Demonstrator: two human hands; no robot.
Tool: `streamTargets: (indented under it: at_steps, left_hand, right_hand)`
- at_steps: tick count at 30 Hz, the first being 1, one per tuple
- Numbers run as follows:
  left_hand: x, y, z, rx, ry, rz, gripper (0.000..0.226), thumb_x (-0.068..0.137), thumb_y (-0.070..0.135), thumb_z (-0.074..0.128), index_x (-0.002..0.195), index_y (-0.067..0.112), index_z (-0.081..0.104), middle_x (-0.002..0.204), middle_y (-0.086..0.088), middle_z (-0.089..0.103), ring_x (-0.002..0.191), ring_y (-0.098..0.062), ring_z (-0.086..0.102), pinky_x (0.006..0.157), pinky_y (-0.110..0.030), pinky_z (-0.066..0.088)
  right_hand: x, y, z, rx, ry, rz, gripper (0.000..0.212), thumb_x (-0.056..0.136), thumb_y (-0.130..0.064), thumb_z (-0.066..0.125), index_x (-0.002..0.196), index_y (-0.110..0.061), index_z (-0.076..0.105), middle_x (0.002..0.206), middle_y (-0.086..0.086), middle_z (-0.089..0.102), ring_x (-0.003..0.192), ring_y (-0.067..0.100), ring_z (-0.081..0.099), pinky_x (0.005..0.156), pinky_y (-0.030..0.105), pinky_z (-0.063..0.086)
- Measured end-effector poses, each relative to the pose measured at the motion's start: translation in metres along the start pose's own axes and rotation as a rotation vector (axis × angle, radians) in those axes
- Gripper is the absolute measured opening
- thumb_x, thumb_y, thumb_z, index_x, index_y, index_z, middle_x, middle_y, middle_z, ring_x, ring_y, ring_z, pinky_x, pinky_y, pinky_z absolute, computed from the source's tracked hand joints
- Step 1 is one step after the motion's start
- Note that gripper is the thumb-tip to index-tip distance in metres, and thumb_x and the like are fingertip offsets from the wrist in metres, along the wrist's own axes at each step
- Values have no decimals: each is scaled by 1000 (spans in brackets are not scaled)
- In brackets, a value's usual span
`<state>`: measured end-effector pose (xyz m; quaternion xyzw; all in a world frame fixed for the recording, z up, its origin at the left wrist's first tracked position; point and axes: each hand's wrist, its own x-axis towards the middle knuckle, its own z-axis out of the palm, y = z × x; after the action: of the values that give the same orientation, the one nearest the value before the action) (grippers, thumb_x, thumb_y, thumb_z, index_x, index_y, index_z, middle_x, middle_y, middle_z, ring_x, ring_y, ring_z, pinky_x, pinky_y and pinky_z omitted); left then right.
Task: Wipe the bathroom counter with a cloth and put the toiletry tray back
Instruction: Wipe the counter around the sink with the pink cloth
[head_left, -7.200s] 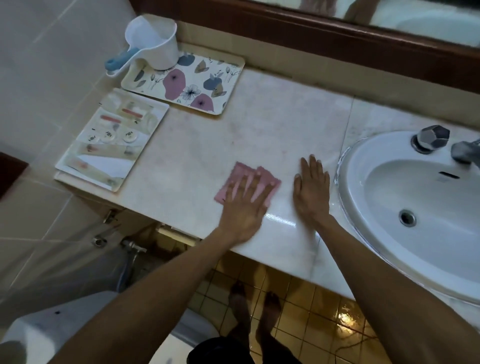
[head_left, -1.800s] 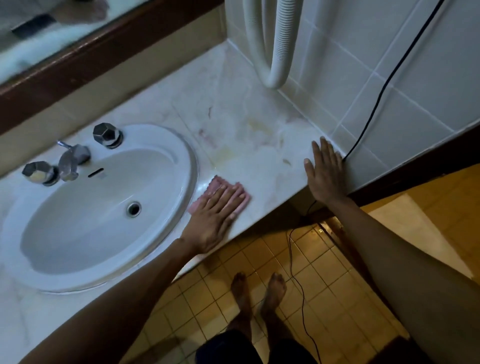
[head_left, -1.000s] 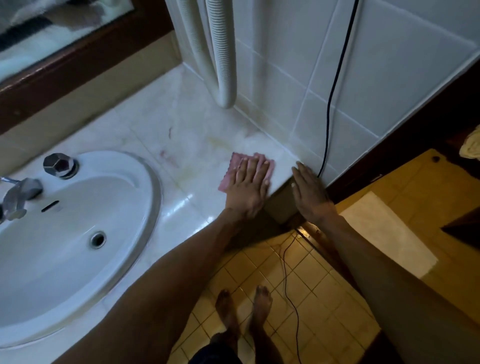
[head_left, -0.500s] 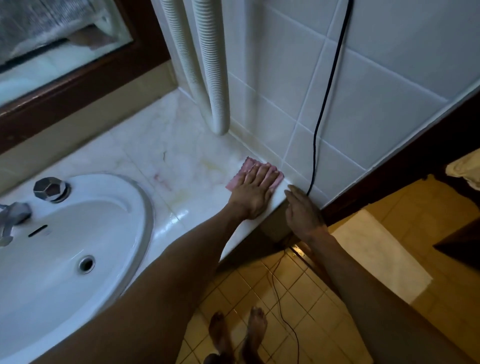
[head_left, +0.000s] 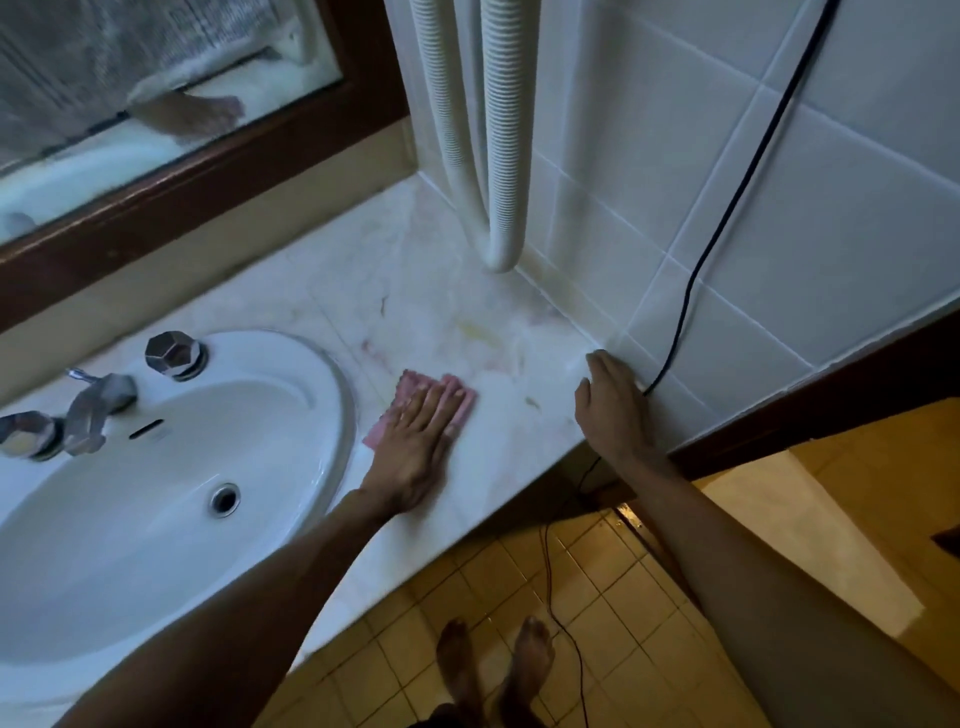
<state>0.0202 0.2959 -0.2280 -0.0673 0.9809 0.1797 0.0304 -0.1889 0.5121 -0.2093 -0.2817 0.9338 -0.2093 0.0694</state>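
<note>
A pink cloth (head_left: 408, 391) lies flat on the pale marble counter (head_left: 457, 312), just right of the sink rim. My left hand (head_left: 415, 449) presses on it with straight fingers, covering most of it. My right hand (head_left: 610, 410) rests at the counter's right end where it meets the tiled wall, fingers bent against the corner next to a black cable. The toiletry tray is out of view.
A white oval sink (head_left: 156, 493) with a chrome tap (head_left: 96, 410) and two knobs fills the left. Two white ribbed hoses (head_left: 501, 156) hang down to the counter at the back right. A black cable (head_left: 727, 208) runs down the tiled wall. A wood-framed mirror (head_left: 156, 104) is behind.
My left hand has slid the cloth left, away from the wall corner toward the sink. My right hand has moved up from the counter's front edge onto its right end by the wall.
</note>
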Motion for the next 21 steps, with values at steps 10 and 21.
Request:
streamTargets:
  at_steps: [10,21]
  left_hand:
    - [87,50,19,29,113,-164,67,106,34,22,167,20,-2,175,-10,-5,162,-31,-8,128,-58,9]
    - [22,-19,-2,145,127,-341,63,104,26,15,167,16,12,175,-12,8,162,-30,6,128,-56,13]
  right_hand:
    - [-7,6,13,-63,-52,-29,54,103,-28,44,150,-2,36,160,16,31,148,30,27,119,43,28]
    - [13,-15,32,-89,-34,-24,56,103,-34,43,149,-3,36,160,17,29,148,33,25,120,48,27]
